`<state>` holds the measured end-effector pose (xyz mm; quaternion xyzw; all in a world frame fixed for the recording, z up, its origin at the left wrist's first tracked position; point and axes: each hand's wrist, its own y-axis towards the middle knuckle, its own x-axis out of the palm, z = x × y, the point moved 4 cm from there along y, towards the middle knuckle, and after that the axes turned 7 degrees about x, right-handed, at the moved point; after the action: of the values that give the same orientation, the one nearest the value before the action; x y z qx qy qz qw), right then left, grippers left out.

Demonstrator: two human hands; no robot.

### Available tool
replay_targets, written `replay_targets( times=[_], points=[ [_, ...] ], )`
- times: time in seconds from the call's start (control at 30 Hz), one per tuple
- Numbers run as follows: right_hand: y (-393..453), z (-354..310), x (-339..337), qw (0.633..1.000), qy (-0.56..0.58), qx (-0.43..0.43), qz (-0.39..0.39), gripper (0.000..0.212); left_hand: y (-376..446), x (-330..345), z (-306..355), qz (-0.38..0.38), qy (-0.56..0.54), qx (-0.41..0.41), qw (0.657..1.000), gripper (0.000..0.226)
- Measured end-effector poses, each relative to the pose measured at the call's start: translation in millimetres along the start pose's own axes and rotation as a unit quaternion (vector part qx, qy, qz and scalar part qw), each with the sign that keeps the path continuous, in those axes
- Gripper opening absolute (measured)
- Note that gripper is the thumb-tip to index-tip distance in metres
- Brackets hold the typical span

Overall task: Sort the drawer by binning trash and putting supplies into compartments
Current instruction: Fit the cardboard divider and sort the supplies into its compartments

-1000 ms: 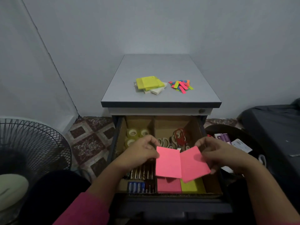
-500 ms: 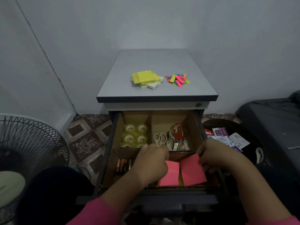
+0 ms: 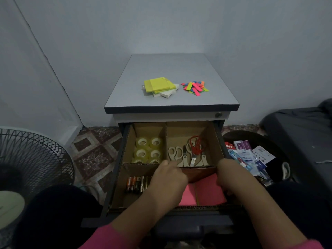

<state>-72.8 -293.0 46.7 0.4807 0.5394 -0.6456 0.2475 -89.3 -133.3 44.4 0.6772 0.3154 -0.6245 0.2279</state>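
Note:
The open drawer (image 3: 116, 178) holds a cardboard divider with several compartments. Tape rolls (image 3: 148, 150) fill the back left one and scissors (image 3: 186, 153) the back right. Batteries (image 3: 136, 184) lie in the front left. Both my hands reach down into the front right compartment. My left hand (image 3: 170, 177) grips the left pink sticky note pad (image 3: 188, 196) from above and hides most of it. My right hand (image 3: 231, 175) holds the right pink pad (image 3: 210, 191) by its right edge, and that pad leans slightly.
On the cabinet top (image 3: 170, 69) lie yellow and white sticky note pads (image 3: 158, 86) and a heap of coloured page flags (image 3: 195, 87). A black bin (image 3: 260, 133) with wrappers stands right of the drawer. A floor fan (image 3: 27, 159) is at the left.
Both hands have lowered the two pink pads from above the drawer into the front right compartment. The view has tilted, showing more of the drawer.

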Motion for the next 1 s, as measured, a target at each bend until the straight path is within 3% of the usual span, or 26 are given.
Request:
replay_targets(
  times=[0.13,0.23,0.43,0.67,1.0],
  points=[
    [-8,-5,-1,0.999,-0.029,-0.015,0.002,0.026,1,13,5,-0.062,-0.078,0.104,0.990,0.034],
    [-14,-9,-2,0.998,-0.056,-0.035,0.004,0.029,4,21,6,-0.089,-0.025,0.126,0.988,0.037],
    [-9,-11,8,0.996,-0.076,-0.048,0.022,0.026,9,29,9,-0.138,0.039,0.130,0.981,0.034],
    [5,-22,42,0.982,-0.129,-0.074,-0.115,0.035,9,30,10,-0.147,0.046,0.122,0.980,0.033],
    [18,-25,59,0.977,-0.147,-0.066,-0.142,0.037,10,32,11,-0.163,0.051,0.115,0.979,0.029]
  ],
)
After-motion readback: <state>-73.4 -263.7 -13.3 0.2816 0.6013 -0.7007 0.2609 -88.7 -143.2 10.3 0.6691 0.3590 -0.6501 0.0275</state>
